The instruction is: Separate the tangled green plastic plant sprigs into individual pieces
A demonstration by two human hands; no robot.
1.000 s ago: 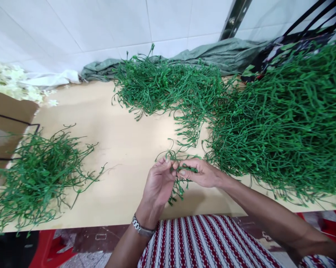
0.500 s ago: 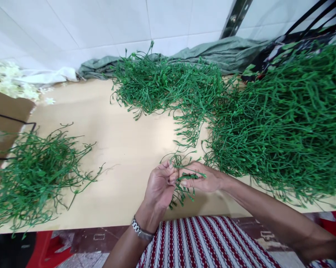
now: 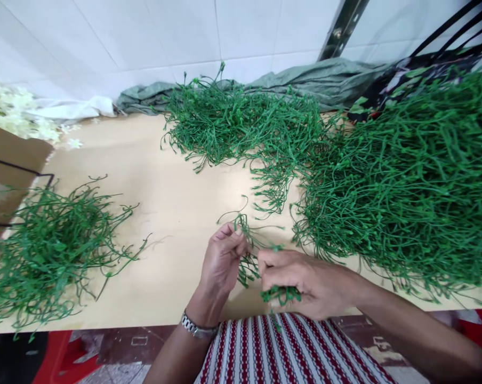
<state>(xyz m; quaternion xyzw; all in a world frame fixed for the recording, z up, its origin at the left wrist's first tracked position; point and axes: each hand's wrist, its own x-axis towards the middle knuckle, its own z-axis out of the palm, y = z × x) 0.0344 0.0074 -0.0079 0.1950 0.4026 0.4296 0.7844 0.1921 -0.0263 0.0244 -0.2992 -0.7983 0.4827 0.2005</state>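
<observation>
At the lower centre of the frame, a person's two hands work close together above a pale table [image 3: 177, 213]. The left hand [image 3: 223, 256] has thumb and fingers pinched together on a few thin green sprigs [image 3: 243, 226], whose ends fan out above and below; a fingertip grip probably suits such slender stems. The right hand [image 3: 305, 280], just beside it, curls around a small green bunch [image 3: 283, 293], seemingly so that loose stems stay gathered in the palm.

More green stems lie in three masses: a large heap [image 3: 404, 186] fills the right side, a middle heap [image 3: 241, 117] spreads along the upper centre, and a smaller left heap [image 3: 61, 250] lies at the lower left. The bare tabletop between them likely gives the hands room and keeps the heaps apart.

The right hand's fingers hide most of its bunch, so the number of stems cannot be told. Whether a strand joins both hands is blurred. The frame cuts off the large heap and a cardboard box [image 3: 17, 154] at the left.
</observation>
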